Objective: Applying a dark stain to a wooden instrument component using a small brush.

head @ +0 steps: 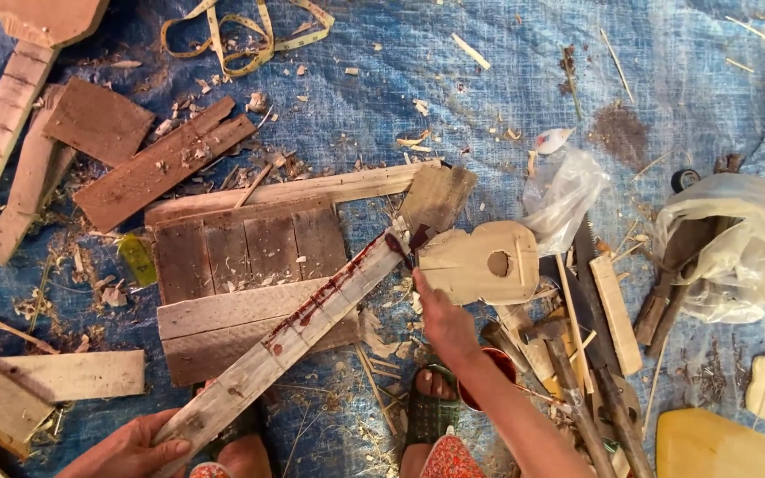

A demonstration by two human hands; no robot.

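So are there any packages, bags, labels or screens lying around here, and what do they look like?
Clear plastic bag: centre right on the blue tarp, crumpled, see-through.
Whitish plastic bag: far right, bulging, translucent, over dark tools.
Yellow measuring tape: top, looped, printed marks.
Small green-yellow wrapper: left of the planks, flat.
No screens or signs.

The left hand [130, 450] is cut off by the bottom edge, so only part of it shows. The right hand [440, 320] covers whatever thin tool it holds; can't tell what it is. Its arm runs off the bottom. The 2 feet [436, 389] are half hidden by arm & plank [285, 341]. The yellow board [723, 447] is cut by the corner. Tools inside the plastic bag [737, 248] are too blurry to tell. The paddle-shaped wood [46, 18] is cut off at the top.
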